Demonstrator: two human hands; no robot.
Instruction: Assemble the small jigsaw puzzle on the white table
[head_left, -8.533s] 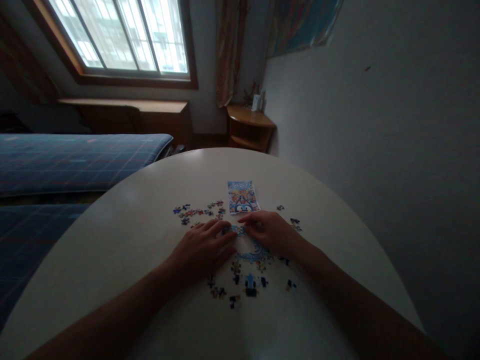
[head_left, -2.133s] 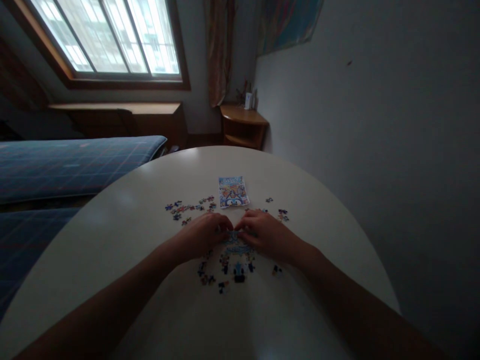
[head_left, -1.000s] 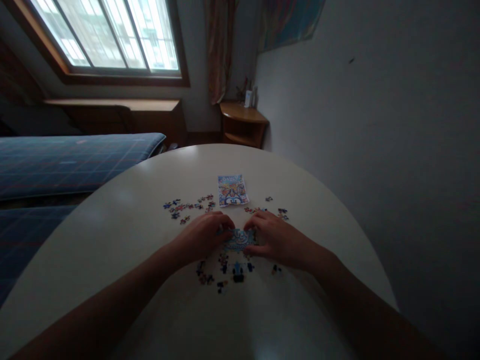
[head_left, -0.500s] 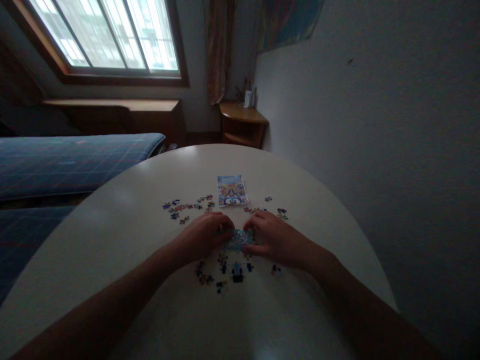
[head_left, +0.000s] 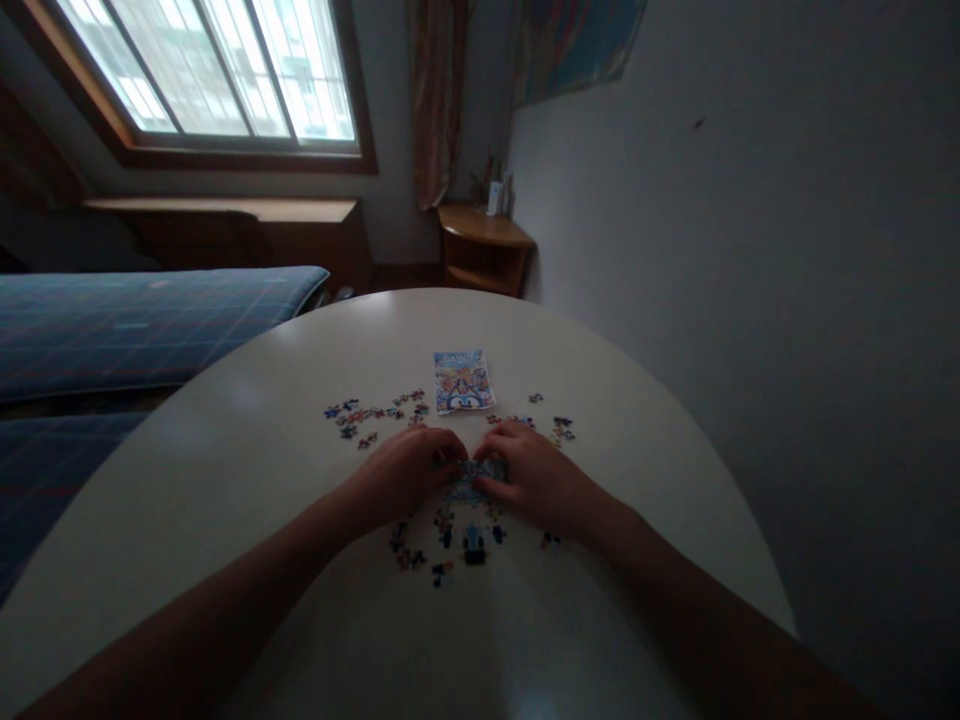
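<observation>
A joined blue-and-white section of a jigsaw puzzle (head_left: 465, 490) lies on the table between my hands, partly covered by them. My left hand (head_left: 416, 467) has its fingers curled and its thumb at the section's upper left edge. From the other side, my right hand (head_left: 531, 475) pinches over the section's upper right part, fingertips close to those of the left. Whether a single small piece is between the fingers is hidden. Just below lie loose puzzle pieces (head_left: 409, 555) and a darker joined part (head_left: 475, 545) with blue in it.
A colourful printed picture sheet (head_left: 463, 382) lies beyond my hands. More loose pieces (head_left: 365, 415) are spread at its left, and a few pieces (head_left: 562, 428) at its right. The round white table (head_left: 300, 620) stands beside a bed (head_left: 150, 330) and a wall.
My right hand has shifted left, closer to my left hand, and covers more of the puzzle section. My left hand has hardly moved.
</observation>
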